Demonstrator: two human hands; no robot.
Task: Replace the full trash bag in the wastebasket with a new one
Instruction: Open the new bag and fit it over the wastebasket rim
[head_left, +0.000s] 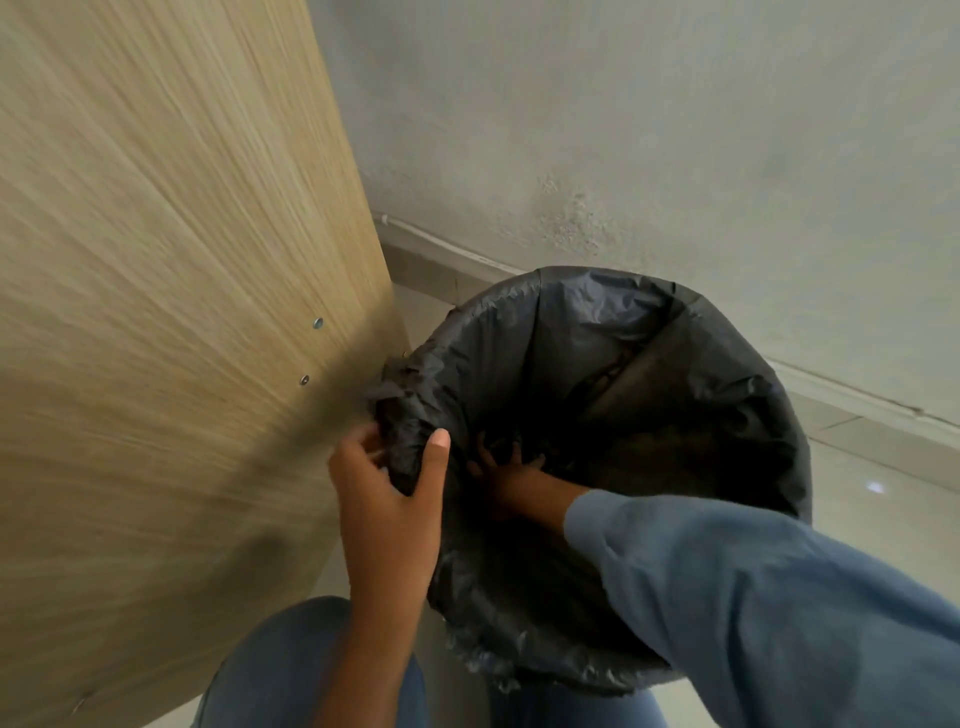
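Observation:
A round wastebasket (795, 462) stands on the floor, lined with a black trash bag (524, 332) that is folded over its rim. My left hand (387, 499) is shut on a bunched fold of the bag at the basket's left rim, thumb on top. My right hand (511, 475), in a blue-grey sleeve, reaches down inside the basket with fingers spread against the bag's inner wall. The bottom of the basket is dark and its contents cannot be made out.
A tall wooden panel (156, 312) with two small screws stands close on the left of the basket. A grey wall (675, 130) with a baseboard runs behind it. Pale floor tiles (883, 467) lie to the right. My knees in jeans (280, 670) are below.

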